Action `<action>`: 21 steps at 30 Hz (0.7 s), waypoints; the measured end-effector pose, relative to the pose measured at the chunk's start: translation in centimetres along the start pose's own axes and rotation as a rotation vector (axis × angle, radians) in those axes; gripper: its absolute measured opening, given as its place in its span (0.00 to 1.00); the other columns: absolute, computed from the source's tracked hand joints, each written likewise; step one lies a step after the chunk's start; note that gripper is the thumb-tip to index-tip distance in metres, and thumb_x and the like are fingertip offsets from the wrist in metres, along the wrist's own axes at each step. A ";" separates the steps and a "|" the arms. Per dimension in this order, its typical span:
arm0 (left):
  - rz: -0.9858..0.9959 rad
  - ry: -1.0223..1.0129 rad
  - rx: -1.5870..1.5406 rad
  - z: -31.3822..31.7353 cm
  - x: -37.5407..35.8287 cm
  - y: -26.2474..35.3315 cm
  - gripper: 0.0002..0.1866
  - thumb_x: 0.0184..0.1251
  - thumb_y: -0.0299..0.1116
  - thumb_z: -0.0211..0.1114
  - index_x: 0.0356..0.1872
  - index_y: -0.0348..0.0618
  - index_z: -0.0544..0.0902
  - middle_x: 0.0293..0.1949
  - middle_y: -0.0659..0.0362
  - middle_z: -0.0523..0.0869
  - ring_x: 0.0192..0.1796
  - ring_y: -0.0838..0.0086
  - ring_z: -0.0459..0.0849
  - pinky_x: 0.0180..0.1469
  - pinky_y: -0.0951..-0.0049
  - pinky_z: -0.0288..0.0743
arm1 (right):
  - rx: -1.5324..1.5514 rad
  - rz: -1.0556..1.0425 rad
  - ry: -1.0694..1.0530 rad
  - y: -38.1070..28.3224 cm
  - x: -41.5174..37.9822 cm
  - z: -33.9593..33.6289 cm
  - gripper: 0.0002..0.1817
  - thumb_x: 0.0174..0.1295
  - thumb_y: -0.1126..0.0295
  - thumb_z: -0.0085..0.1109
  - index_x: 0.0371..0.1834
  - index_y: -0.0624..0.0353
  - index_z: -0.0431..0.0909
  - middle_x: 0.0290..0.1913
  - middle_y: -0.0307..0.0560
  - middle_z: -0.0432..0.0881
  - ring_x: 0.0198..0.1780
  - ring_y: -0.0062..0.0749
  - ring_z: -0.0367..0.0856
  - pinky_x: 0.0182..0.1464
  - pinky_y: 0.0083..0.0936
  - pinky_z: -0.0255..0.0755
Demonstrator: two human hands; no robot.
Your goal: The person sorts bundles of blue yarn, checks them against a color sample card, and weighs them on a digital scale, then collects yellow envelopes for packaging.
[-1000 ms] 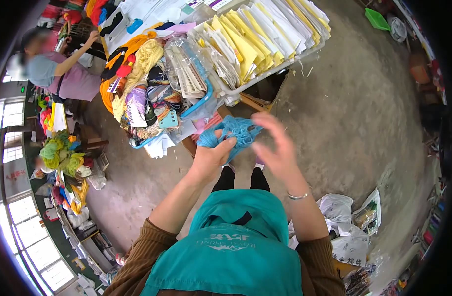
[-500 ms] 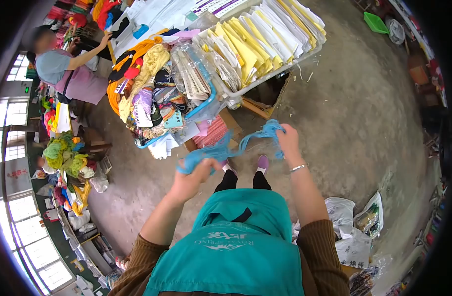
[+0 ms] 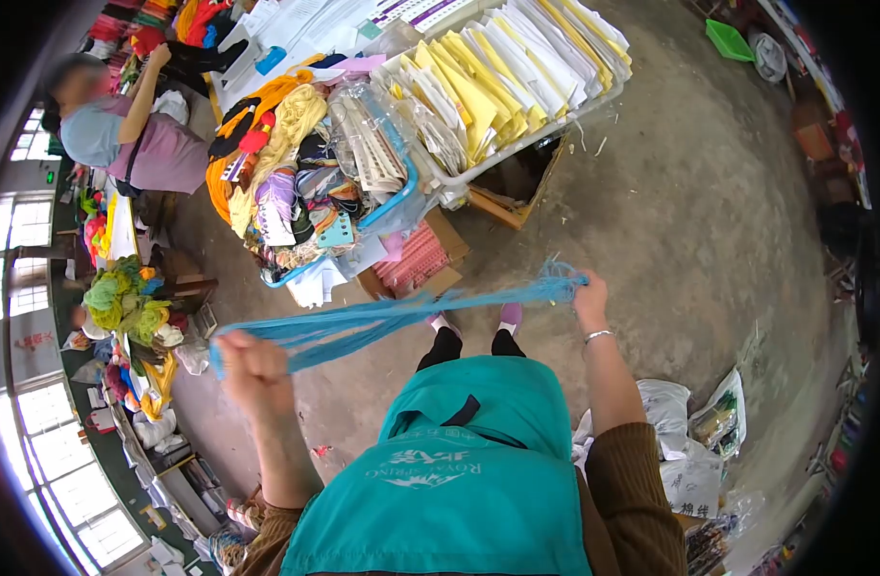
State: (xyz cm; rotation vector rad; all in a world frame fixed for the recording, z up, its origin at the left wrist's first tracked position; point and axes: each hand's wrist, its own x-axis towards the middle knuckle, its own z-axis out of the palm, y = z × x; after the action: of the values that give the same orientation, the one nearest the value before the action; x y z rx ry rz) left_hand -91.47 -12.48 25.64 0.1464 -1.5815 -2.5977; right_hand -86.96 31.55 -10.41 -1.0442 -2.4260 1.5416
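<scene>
A skein of blue yarn (image 3: 392, 315) stretches taut between my hands, above the floor and in front of my teal apron (image 3: 449, 470). My left hand (image 3: 255, 370) is closed around the yarn's left end, its fingers slightly blurred. At the other end, my right hand (image 3: 590, 300), with a bracelet at the wrist, grips a bunched, looser part of the skein. The strands spread wider toward the left hand and run narrower toward the right.
Ahead, a blue-rimmed basket (image 3: 398, 204) holds yarn and cards beside a bin (image 3: 493, 173) of yellow and white envelopes. A cardboard box (image 3: 446, 235) with pink material lies below. White bags (image 3: 687, 480) sit at right. Another person (image 3: 123, 134) stands at the far left table.
My hands have moved apart, the left one outward to the left and the right one slightly right. The slack, bunched yarn is now pulled out long. The other person's arm has lifted.
</scene>
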 end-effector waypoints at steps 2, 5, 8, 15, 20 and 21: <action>0.081 0.031 -0.052 -0.4 1.3 2.9 0.21 0.81 0.48 0.43 0.37 0.45 0.78 0.14 0.73 0.51 0.15 0.85 0.47 0.17 0.77 0.41 | 0.232 0.047 -0.070 2.5 0.5 -0.8 0.14 0.50 0.80 0.53 0.37 0.63 0.86 0.28 0.54 0.86 0.29 0.36 0.84 0.33 0.33 0.76; 0.155 0.062 -0.078 -4.4 2.8 6.8 0.20 0.81 0.47 0.44 0.39 0.43 0.78 0.15 0.73 0.51 0.16 0.85 0.47 0.17 0.79 0.43 | 0.067 0.269 -0.030 4.4 1.8 -3.8 0.15 0.53 0.82 0.47 0.36 0.64 0.86 0.26 0.46 0.85 0.30 0.30 0.82 0.34 0.31 0.75; 0.279 0.092 -0.014 -10.5 3.9 11.6 0.19 0.81 0.45 0.45 0.41 0.41 0.78 0.15 0.72 0.52 0.16 0.85 0.48 0.17 0.80 0.43 | -0.121 0.201 0.045 6.9 3.5 -6.9 0.15 0.48 0.78 0.52 0.37 0.62 0.85 0.29 0.59 0.84 0.33 0.51 0.85 0.37 0.39 0.76; 0.474 0.790 0.287 -18.5 5.2 16.6 0.20 0.80 0.46 0.47 0.52 0.40 0.77 0.15 0.71 0.52 0.16 0.85 0.49 0.18 0.81 0.46 | -0.542 0.034 0.101 4.2 6.6 -15.6 0.09 0.49 0.76 0.55 0.33 0.65 0.81 0.33 0.67 0.81 0.39 0.65 0.79 0.41 0.49 0.74; 0.121 -0.032 -0.288 -16.2 6.2 10.9 0.17 0.80 0.40 0.48 0.42 0.36 0.79 0.16 0.69 0.54 0.17 0.84 0.52 0.18 0.81 0.47 | -0.661 -0.184 -0.208 -3.2 9.5 -20.3 0.09 0.50 0.75 0.57 0.34 0.66 0.80 0.32 0.67 0.80 0.40 0.64 0.79 0.41 0.50 0.73; 0.156 0.011 -0.307 -17.8 6.4 11.0 0.17 0.81 0.40 0.47 0.41 0.37 0.78 0.15 0.69 0.54 0.17 0.84 0.52 0.18 0.81 0.47 | -0.675 -0.192 -0.200 -4.7 10.1 -21.9 0.09 0.50 0.75 0.57 0.34 0.66 0.80 0.32 0.67 0.80 0.40 0.64 0.79 0.41 0.50 0.73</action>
State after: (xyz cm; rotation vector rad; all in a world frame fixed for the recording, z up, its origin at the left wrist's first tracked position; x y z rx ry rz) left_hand -95.13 -34.03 27.05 0.0135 -1.1214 -2.6671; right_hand -88.03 53.07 1.34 -0.7033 -3.1754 0.8028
